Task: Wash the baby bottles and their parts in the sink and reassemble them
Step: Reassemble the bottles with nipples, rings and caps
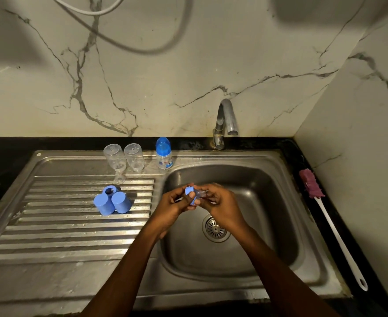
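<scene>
Above the sink (pixel 280 157) bowl, the left grip (pixel 177 203) pinches a blue collar ring (pixel 189 192); the right grip (pixel 222 203), fingers curled, holds the clear teat (pixel 201 193) touching it.

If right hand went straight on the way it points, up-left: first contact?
Likely the left hand, which shares the blue ring and teat with the right hand; depth beyond is unclear.

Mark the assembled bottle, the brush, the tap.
assembled bottle (pixel 164 160): head view, labelled clear body.
brush (pixel 311 183): head view, purple bristle head.
tap (pixel 231 121): head view, spout's downward end.
</scene>
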